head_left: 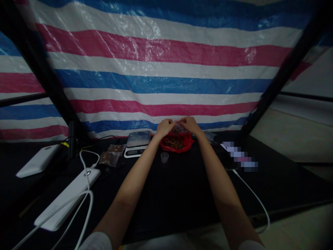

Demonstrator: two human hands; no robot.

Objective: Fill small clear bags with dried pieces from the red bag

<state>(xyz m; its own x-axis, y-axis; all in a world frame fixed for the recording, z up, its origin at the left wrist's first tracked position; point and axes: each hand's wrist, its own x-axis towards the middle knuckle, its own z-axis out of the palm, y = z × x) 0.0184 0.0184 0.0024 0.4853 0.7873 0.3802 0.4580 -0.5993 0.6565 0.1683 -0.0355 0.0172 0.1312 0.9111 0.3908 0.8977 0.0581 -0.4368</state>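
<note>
Both arms reach forward over the black table. My left hand (165,127) and my right hand (189,124) are close together, fingers pinched on the top edge of a small clear plastic bag (179,129). What lies inside that bag is too dim to make out. Right below it, an open red plastic bag (185,147) holds a heap of small brown and yellowish pieces (173,141). In front of the red bag stands a small clear plastic cup (164,157). A kitchen scale (137,139) with a silver plate is just left of my left wrist.
Two filled clear bags (110,158) lie left of the scale. White power banks (69,198) (39,161) and loose white cables (88,205) cover the left side. At right are a pixelated item (240,156) and another white cable (253,192). A striped tarp (166,80) closes off the back.
</note>
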